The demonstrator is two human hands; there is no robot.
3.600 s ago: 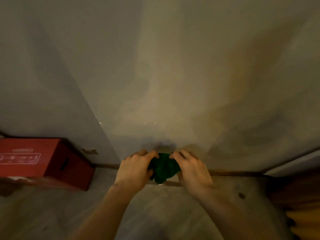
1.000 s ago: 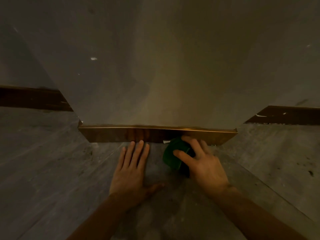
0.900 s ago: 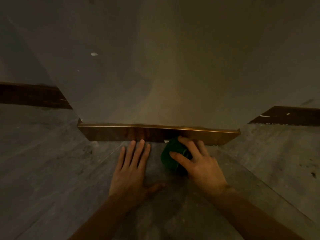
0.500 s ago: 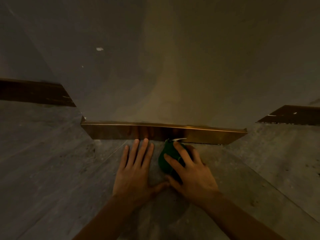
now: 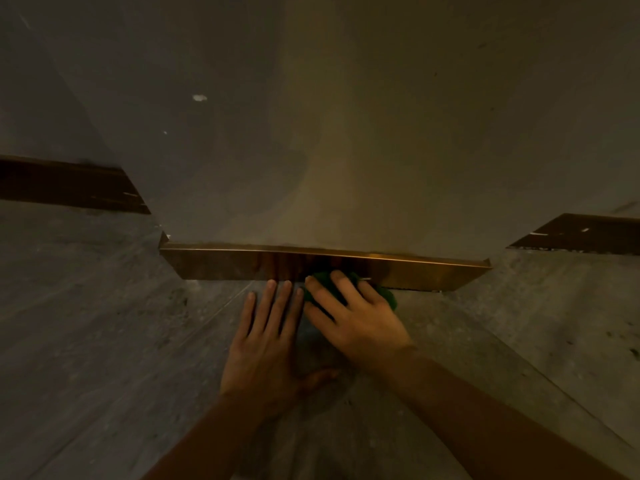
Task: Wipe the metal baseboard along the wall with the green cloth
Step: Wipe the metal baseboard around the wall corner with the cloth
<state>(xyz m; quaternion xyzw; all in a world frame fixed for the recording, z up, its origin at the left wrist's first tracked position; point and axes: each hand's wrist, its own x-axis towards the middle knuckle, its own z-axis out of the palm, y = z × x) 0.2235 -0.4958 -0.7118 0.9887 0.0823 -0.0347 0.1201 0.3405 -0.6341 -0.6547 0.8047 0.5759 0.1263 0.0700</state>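
Note:
A shiny copper-coloured metal baseboard [image 5: 221, 266] runs along the foot of a grey wall pillar. My right hand [image 5: 353, 318] covers the bunched green cloth [image 5: 388, 295] and presses it against the baseboard's face near its middle; most of the cloth is hidden under the hand. My left hand [image 5: 270, 341] lies flat on the grey floor just left of it, fingers spread, fingertips almost touching the baseboard, holding nothing.
The grey wall [image 5: 311, 133] rises straight ahead. Darker baseboard strips sit further back at the far left [image 5: 69, 185] and far right [image 5: 581, 235]. Grey speckled floor [image 5: 104, 341] spreads on both sides of my arms.
My right hand with the cloth slid left along the baseboard over the last second, ending right beside my left hand. Earlier both hands held the cloth; the left now rests on the floor.

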